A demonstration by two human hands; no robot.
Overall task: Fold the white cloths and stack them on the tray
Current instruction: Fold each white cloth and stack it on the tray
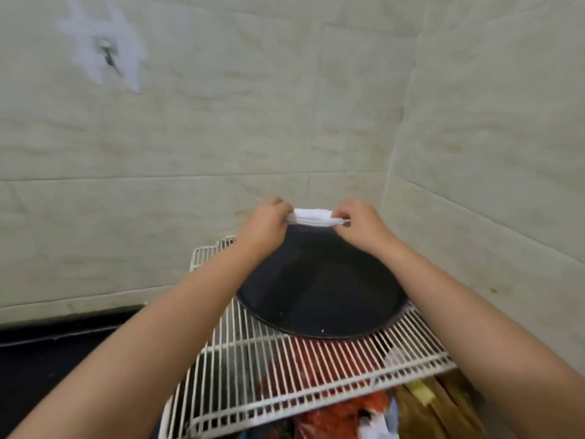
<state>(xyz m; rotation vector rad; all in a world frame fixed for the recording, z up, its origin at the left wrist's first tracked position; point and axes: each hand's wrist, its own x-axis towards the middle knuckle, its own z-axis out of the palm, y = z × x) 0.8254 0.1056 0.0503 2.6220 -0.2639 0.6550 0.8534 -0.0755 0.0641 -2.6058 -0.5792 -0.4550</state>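
A folded white cloth is held at the far edge of a round black tray. My left hand pinches the cloth's left end and my right hand pinches its right end. The cloth shows several stacked layers and sits just above or on the tray's far rim; I cannot tell whether it touches. The tray lies on a white wire rack. Both forearms reach forward over the rack.
Pale tiled walls meet in a corner right behind the tray. Under the rack lie red, yellow and white items. A dark counter surface runs along the left. A wall hook hangs at upper left.
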